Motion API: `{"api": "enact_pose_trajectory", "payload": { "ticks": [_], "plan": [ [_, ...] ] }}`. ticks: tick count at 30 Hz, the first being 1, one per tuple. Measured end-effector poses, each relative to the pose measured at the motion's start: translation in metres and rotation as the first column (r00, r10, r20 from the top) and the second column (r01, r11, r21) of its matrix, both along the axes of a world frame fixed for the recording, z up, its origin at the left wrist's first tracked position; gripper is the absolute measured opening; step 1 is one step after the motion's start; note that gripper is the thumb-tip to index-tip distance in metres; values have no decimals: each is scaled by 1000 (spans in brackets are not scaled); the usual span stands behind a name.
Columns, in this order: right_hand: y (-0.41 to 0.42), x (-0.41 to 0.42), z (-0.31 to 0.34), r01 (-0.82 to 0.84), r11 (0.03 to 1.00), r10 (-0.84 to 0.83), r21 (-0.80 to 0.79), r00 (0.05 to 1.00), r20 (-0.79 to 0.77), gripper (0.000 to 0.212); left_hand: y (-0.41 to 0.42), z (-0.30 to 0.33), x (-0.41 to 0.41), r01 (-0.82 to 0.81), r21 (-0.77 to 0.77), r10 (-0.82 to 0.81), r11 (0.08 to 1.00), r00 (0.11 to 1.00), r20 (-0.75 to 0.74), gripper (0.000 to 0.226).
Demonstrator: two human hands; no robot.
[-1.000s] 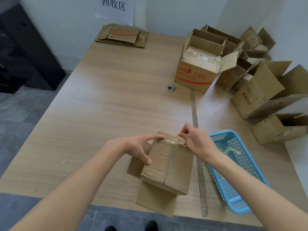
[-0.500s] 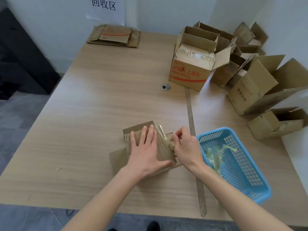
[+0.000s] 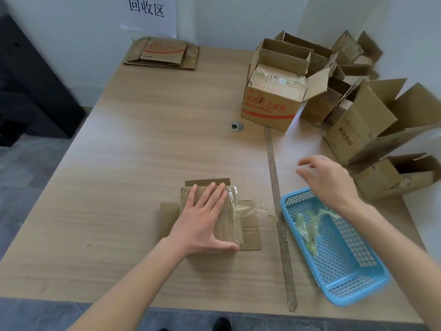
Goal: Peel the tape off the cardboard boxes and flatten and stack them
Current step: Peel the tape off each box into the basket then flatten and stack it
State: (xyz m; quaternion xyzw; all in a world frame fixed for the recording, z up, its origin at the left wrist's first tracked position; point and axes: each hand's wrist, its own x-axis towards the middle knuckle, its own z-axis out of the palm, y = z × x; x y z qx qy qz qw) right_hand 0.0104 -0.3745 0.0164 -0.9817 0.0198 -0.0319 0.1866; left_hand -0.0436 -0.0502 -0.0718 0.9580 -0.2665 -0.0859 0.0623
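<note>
"回收区" on the far wall's paper sign [image 3: 148,14]; red "上京东" on the printed box [image 3: 269,108] right.

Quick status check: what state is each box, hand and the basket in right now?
Small box: flattened, tape still stuck on.
Left hand: pressing it flat.
Right hand: open, empty.
Blue basket: holds peeled tape.
Printed box: upright, flaps open.
Far stack: flattened.

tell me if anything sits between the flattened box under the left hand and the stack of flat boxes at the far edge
Nothing visible does. The flattened box, pressed by the left hand, faces bare table up to the stack. The table's cable hole lies off to the right of that path.
</note>
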Motion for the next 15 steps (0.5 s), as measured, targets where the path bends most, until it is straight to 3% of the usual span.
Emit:
{"api": "enact_pose_trajectory", "payload": {
  "ticks": [3, 5, 7, 10, 13, 15],
  "plan": [
    [18, -29, 4, -351, 936, 350, 27, 937, 17, 32, -2, 2, 6, 2, -1, -2, 1000, 1000, -14, 145],
    [47, -55, -9, -607, 794, 607, 30, 795, 1, 37, -2, 4, 13, 24, -6, -24, 1000, 999, -24, 148],
    [74, -70, -27, -762, 648, 758, 9, 644, -101, 46, 3, 9, 21, 59, -22, -60, 998, 997, -41, 150],
    [96, -78, -51, -828, 554, 823, -83, 560, -92, 43, 11, 13, 28, 107, -41, -109, 993, 993, -40, 150],
    [103, -76, -57, -810, 565, 823, -155, 568, 30, 20, 14, 10, 28, 107, -75, -109, 991, 994, -27, 148],
    [106, -71, -56, -805, 551, 828, -221, 560, 23, 11, 14, 8, 27, 99, -95, -102, 991, 995, -24, 147]
  ]
}}
